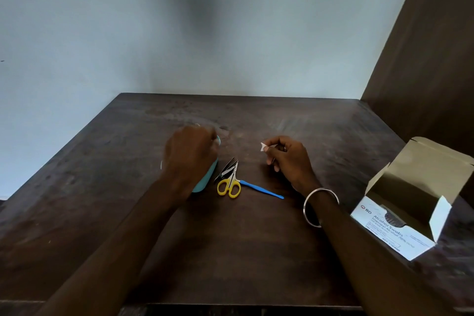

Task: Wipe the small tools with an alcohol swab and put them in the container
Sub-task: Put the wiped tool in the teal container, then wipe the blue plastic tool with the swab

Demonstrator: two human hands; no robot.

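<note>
I see the small tools lying together near the middle of the dark brown wooden desk [256, 251]: a pair of yellow-handled small scissors [229, 185] with its steel blades pointing away from me, a silvery metal clipper-like tool [225, 170] touching the scissors' blades on their left, and a slim blue plastic stick tool [261, 190] that runs from the scissors' right handle loop out to the right; just left of them, touching or nearly touching the metal tool, sits the light blue plastic container [206, 180], mostly hidden under my left hand [191, 152]; that hand hovers over or rests on the container with its back towards the camera and its fingers curled down out of sight, so I cannot tell whether it grips anything; my right hand [287, 158] is raised a little right of the tools, apart from them, and pinches a small crumpled white alcohol swab [264, 147] between thumb and forefinger, the other fingers loosely curled; a thin sliver of metal seems to show in that grip, too small to make out; a plain silver metal bangle [319, 206] circles the right wrist; at the desk's right edge stands an open white cardboard box [400, 215] printed "BD Alcohol Swabs", flaps up; behind the desk rises a pale blue-grey wall [128, 33], and on the right a brown wooden panel [436, 59].
</note>
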